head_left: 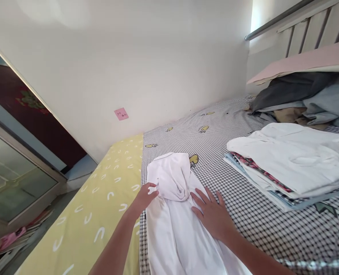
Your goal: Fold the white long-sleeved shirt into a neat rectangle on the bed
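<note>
Checked bedsheet (175, 139) below a pale wall (169, 57) — white garment (183, 233) laid along its left side, folded stack (295, 158) set well to the right.
Garment's near end cut off by the frame. Bunched far part could be skewed or loosened, likely through uneven pulling on smooth-looking cloth. Right hand (212, 215): fingers spread wide, rested on the fabric. Left hand (145, 196): thumb and forefinger narrowly parted at the bunch's edge — whether cloth is pinched cannot be told; remaining fingers mostly hidden.

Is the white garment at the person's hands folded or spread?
Partly folded: the white garment has a bunched layer turned over at its far end, while the nearer part runs toward the camera as a long strip.
</note>
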A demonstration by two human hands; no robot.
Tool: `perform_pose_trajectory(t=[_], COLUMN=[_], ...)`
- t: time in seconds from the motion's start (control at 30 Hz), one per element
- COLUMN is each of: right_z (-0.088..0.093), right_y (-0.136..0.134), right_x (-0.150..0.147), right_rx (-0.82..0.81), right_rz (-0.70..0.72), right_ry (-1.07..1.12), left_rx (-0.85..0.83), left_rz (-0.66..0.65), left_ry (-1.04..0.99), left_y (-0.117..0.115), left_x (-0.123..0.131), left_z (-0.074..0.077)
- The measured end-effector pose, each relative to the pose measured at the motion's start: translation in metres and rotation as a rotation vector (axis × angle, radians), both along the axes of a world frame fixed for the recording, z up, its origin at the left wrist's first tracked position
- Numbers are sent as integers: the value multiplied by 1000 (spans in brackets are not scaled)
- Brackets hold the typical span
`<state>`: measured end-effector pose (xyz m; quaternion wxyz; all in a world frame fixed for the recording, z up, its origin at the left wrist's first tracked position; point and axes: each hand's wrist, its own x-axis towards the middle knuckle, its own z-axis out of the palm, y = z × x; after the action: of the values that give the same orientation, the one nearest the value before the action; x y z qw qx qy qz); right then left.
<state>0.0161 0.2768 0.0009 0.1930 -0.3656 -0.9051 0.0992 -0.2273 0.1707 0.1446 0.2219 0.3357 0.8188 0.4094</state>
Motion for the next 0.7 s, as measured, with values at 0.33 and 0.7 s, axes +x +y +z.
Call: perform_pose_trajectory(t=[0.33,0.7], right_z=[6,14], right_y=[1,43], right_x=[-2,2], right_rx=[-63,-446], right_rz=[2,-3], right_ry=[12,515], left_rx=[13,-308], left_rz=[-223,-100], left_ry=[928,1146], left_y=[28,26], left_x=[50,54], left_z=[-24,-135])
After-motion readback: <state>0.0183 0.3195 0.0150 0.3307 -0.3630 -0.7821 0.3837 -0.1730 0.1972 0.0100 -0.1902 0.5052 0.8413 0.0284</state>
